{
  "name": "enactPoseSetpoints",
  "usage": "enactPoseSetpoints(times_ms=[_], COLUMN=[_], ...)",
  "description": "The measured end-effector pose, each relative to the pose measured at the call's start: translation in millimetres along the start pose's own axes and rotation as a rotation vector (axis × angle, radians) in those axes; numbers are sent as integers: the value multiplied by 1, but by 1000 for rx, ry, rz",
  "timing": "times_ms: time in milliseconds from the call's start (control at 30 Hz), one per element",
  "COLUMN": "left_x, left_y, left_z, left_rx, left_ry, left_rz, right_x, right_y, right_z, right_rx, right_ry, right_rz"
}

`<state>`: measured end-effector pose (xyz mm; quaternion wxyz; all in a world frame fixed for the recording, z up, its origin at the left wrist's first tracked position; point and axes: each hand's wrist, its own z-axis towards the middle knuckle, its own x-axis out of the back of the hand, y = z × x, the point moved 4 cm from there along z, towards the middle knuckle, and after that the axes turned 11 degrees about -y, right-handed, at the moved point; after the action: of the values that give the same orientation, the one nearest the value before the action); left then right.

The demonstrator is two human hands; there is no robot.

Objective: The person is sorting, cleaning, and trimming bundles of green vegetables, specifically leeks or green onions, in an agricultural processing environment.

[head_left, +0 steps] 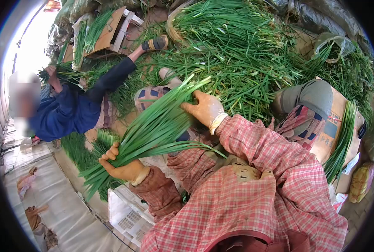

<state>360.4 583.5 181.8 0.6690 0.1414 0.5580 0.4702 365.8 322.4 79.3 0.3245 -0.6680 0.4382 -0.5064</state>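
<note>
- Bundle of green chives (pixel 153 130): lies slantwise across my lap, cut ends near-left, tips far-right toward the loose chive heap (pixel 241 54).
- My left hand (pixel 121 166): gloved, fingers clamped round the bundle's near end.
- My right hand (pixel 206 109): gloved, fingers spread flat on the bundle's far part, not closed round it.
- Risk, as I judge: blades are slick and untied; a slack left grip could let stalks slide out and scatter.
- Risk: pressing too hard may crease the leaves.
- Co-worker in blue (pixel 69 111): far left, holding another bunch.
</note>
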Motion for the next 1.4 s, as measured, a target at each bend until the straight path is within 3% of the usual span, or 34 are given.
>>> enactPoseSetpoints(times_ms=[100, 133, 167, 233, 300, 433, 533, 567, 600, 667, 833, 933, 1033, 1067, 1167, 1200, 1233, 1333, 1400], left_x=[5, 16, 17, 17, 37, 52, 67, 69, 71, 75, 73, 62, 51, 49, 37, 30, 23, 24, 30], left_y=[2, 5, 7, 14, 17, 9, 0, -3, -5, -6, -5, -2, 1, 2, 1, 0, -1, -3, -3], left_z=[2, 10, 14, 22, 29, 27, 18, 16, 12, 7, -1, -8, -9, -9, -12, -12, -12, -10, -8], left_rx=[-9, 25, 3, -36, -34, -48, -21, 12, 46, 62, 103, 109, 54, 58, 52, 46, 38, 40, 37], left_ry=[81, -21, 13, 81, 77, 205, 165, 191, 219, 282, 175, 183, 157, 148, 144, 146, 147, 72, 14], left_rz=[-58, -106, -108, -106, -156, -117, -65, -105, -142, -110, -54, -15, 6, 12, 43, 62, 81, 29, -30], right_x=[9, 20, 33, 67, 100, 170, 171, 158, 140, 107, 47, 26, 3, 6, 5, -1, -8, -19, -6], right_y=[0, -4, -6, -3, 31, 98, 79, 53, 23, -26, -54, -40, -20, -24, -47, -54, -63, -99, -119], right_z=[-3, -8, -12, -17, -14, -22, -27, -27, -27, -20, 26, 45, 55, 48, 19, 8, -6, -68, -111], right_rx=[153, 214, 353, 414, 481, 141, 136, 293, 317, 466, 150, 50, 123, 135, 314, 330, 485, 626, 974], right_ry=[44, 150, 231, 323, 464, 502, 432, 415, 344, 355, 99, -18, 39, 35, 2, -43, -78, -715, -1158], right_rz=[155, 41, -10, -243, -48, 77, -686, -535, -252, -204, -270, 114, 547, 568, 230, 227, 273, 479, 690])
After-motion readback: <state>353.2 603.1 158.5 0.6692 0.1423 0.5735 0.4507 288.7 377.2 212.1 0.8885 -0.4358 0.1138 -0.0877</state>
